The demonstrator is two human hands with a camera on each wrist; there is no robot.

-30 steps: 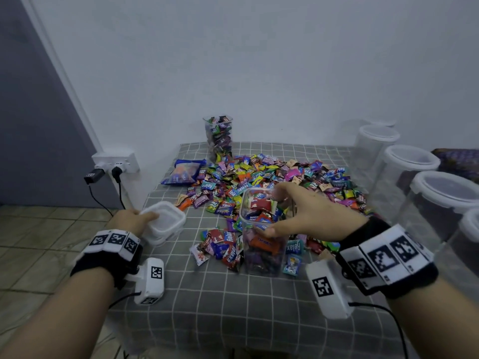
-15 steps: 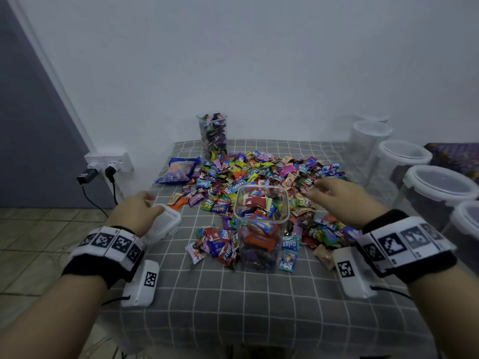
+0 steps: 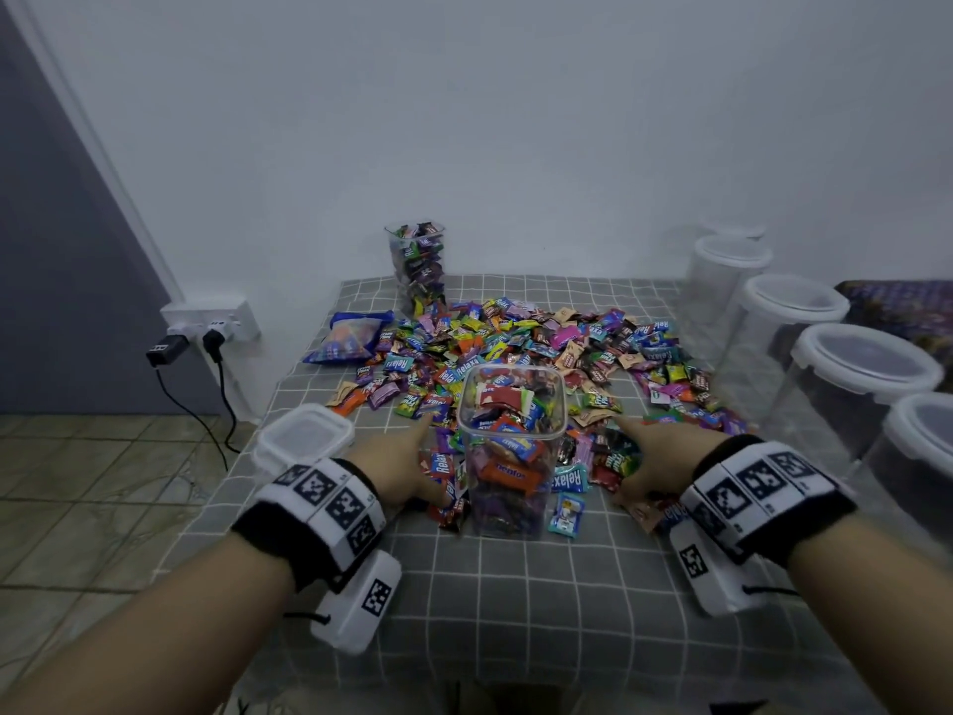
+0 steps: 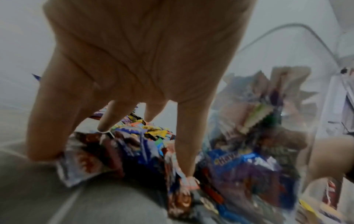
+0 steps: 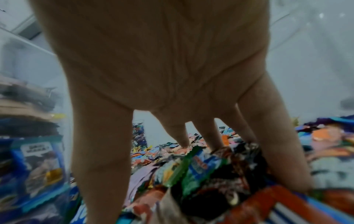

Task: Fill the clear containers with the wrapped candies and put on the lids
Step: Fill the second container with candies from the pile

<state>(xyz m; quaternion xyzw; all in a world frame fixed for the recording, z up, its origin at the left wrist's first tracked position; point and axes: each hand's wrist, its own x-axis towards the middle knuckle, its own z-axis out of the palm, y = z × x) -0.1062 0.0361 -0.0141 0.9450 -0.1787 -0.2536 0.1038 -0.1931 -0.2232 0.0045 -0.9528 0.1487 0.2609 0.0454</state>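
A clear square container (image 3: pixel 508 451) stands in front of me, heaped to the rim with wrapped candies and without a lid. Its white lid (image 3: pixel 304 437) lies on the cloth to the left. My left hand (image 3: pixel 399 464) lies spread on loose candies left of the container; in the left wrist view its fingers (image 4: pixel 184 136) press down on wrappers beside the container (image 4: pixel 268 121). My right hand (image 3: pixel 652 459) lies spread on candies to the right; its fingers (image 5: pixel 99 151) rest on the pile. A big candy pile (image 3: pixel 541 348) covers the table behind.
A second filled clear container (image 3: pixel 416 265) stands at the back by the wall. A blue candy bag (image 3: pixel 348 343) lies at the back left. Several lidded empty jars (image 3: pixel 856 384) line the right side. A socket with plugs (image 3: pixel 206 327) is on the left wall. Checked cloth (image 3: pixel 515 611) shows in front.
My left hand let go of the lid, which now lies on the cloth, and moved right onto the candies. My right hand came off the container top and went down onto candies at its right.
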